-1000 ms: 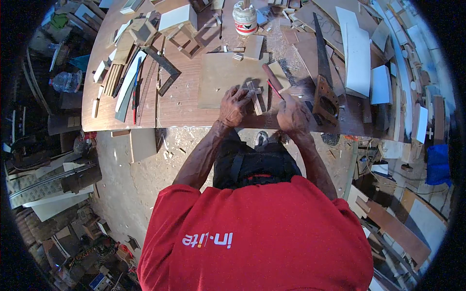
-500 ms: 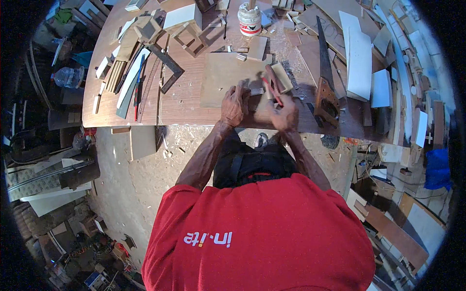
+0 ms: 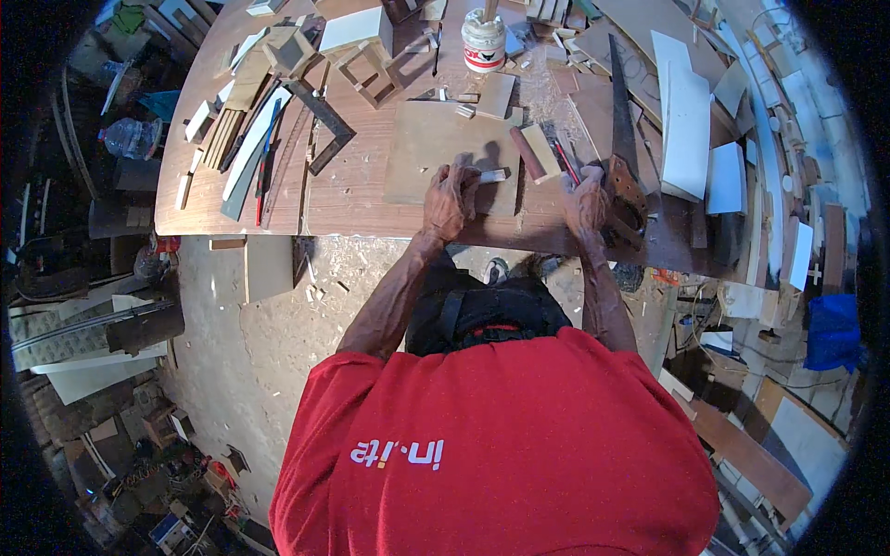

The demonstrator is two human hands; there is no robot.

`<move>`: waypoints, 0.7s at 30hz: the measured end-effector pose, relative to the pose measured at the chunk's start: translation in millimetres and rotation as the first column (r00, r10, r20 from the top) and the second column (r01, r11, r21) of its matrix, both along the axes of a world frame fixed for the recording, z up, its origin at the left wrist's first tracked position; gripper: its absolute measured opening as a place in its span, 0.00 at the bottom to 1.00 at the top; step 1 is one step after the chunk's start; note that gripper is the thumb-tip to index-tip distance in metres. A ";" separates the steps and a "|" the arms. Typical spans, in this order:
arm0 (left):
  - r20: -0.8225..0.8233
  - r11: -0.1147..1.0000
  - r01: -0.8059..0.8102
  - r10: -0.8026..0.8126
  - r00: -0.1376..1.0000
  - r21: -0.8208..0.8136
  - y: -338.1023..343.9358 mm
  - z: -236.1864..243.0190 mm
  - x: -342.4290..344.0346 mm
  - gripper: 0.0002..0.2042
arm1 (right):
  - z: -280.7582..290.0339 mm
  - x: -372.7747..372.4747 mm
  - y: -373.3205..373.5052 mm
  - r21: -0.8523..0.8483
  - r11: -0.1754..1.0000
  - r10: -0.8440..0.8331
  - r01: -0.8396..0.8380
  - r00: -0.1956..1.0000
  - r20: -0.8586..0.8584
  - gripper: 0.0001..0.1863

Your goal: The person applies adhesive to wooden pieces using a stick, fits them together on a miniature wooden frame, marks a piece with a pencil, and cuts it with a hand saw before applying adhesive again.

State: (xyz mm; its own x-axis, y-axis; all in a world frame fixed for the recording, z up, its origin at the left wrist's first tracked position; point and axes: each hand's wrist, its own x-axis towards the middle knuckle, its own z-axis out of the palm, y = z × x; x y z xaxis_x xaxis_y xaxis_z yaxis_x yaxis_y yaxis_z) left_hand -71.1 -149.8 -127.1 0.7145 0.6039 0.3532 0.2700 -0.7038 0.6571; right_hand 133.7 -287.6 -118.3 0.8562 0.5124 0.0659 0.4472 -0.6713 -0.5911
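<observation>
My left hand (image 3: pixel 451 199) is closed around a small light wooden piece (image 3: pixel 492 175), whose end sticks out to the right above a flat brown board (image 3: pixel 422 153). My right hand (image 3: pixel 584 202) is to the right of that board, its fingers closed on a slim red pencil (image 3: pixel 566 162) that points away from me. Between the hands, a little farther off, lies a pale block with a reddish-brown strip (image 3: pixel 536 153). Close beside my right hand is a handsaw (image 3: pixel 628 190), its wooden handle toward me.
A white jar (image 3: pixel 484 42) with a stick in it stands at the back. On the left lie a dark carpenter's square (image 3: pixel 331 139), curved white strips (image 3: pixel 250 162) and small wooden frames (image 3: pixel 371 76). White panels (image 3: pixel 683 130) lie on the right. The table's front edge (image 3: pixel 371 235) runs under my forearms.
My right hand has moved right with the red pencil, away from the pale block and toward the saw handle. My left hand stays nearly in place with the small wooden piece.
</observation>
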 end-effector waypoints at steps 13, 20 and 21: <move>0.133 0.992 -0.112 0.119 0.984 -0.062 -8.6 17.5 -2.5 0.34 | 17.2 -21.8 13.3 0.182 0.974 0.154 -0.136 0.984 -0.087 0.18; 0.102 0.985 -0.131 0.142 0.985 -0.111 -8.5 7.4 -12.4 0.31 | 24.1 -42.7 23.1 0.170 0.946 0.286 -0.276 0.958 -0.036 0.15; 0.103 0.985 -0.134 0.145 0.984 -0.110 -9.7 7.1 -13.2 0.31 | 28.0 -45.8 24.8 0.183 0.939 0.300 -0.292 0.954 -0.017 0.12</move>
State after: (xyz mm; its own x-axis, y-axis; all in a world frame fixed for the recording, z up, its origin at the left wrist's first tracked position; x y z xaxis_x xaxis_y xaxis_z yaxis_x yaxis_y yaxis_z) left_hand -84.3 -159.5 -120.0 0.5807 0.7322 0.3559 0.2830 -0.5914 0.7551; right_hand 87.9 -262.8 -90.4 0.6716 0.7267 0.1445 0.5809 -0.3953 -0.7115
